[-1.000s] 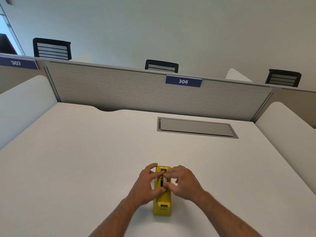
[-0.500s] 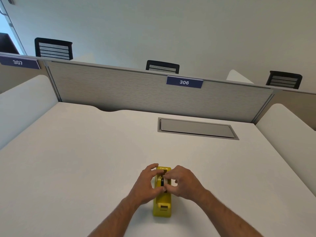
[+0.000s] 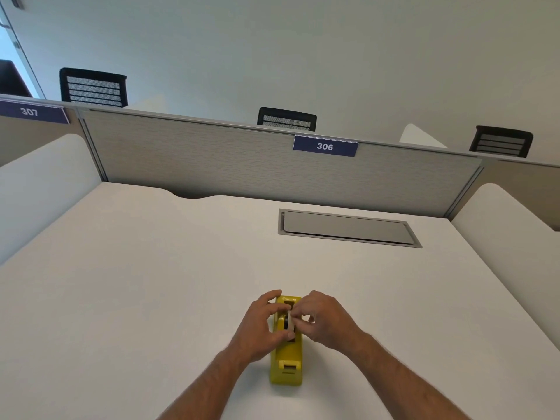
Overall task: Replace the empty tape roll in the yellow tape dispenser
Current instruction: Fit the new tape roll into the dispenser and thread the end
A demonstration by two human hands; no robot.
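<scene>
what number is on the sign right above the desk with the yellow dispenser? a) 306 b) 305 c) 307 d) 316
a, the blue sign on the partition behind the desk where the yellow dispenser sits reads 306; the 307 sign belongs to the neighbouring bay at far left.

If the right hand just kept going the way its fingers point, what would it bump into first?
The right hand points leftward across the yellow tape dispenser, pinching the roll in its slot. Going on, it would probably meet the left hand on the other side first.
</scene>
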